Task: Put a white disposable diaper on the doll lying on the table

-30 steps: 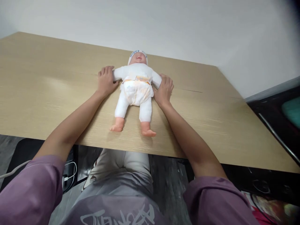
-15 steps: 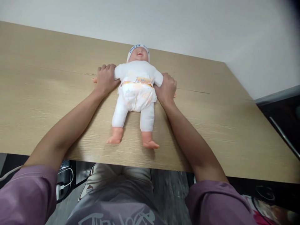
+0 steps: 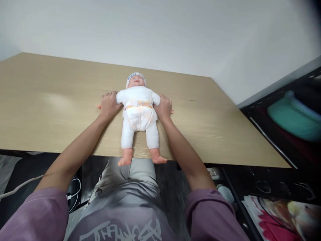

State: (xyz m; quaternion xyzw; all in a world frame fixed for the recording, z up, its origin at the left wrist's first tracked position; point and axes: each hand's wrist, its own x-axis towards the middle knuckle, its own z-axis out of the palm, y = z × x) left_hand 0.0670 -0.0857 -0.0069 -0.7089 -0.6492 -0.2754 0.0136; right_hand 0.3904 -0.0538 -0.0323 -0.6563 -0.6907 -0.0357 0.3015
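Note:
A baby doll (image 3: 138, 110) in a white suit, a diaper and a white cap lies on its back on the light wooden table (image 3: 50, 110), head towards the wall. Its bare feet hang over the table's near edge. My left hand (image 3: 109, 103) is closed around the doll's arm on the left side. My right hand (image 3: 164, 106) grips the doll's other arm on the right. Small pink doll fingers stick out past each of my hands.
A white wall runs behind the table. To the right stands a dark shelf with a teal object (image 3: 291, 115). Under the table are my legs in grey trousers (image 3: 130, 180), white cables (image 3: 72, 192) at the left and colourful packaging (image 3: 276, 214) at the lower right.
The doll has slid towards me, so its feet now overhang the near edge. Both hands have gone from resting beside it to gripping its arms. My head view has shifted.

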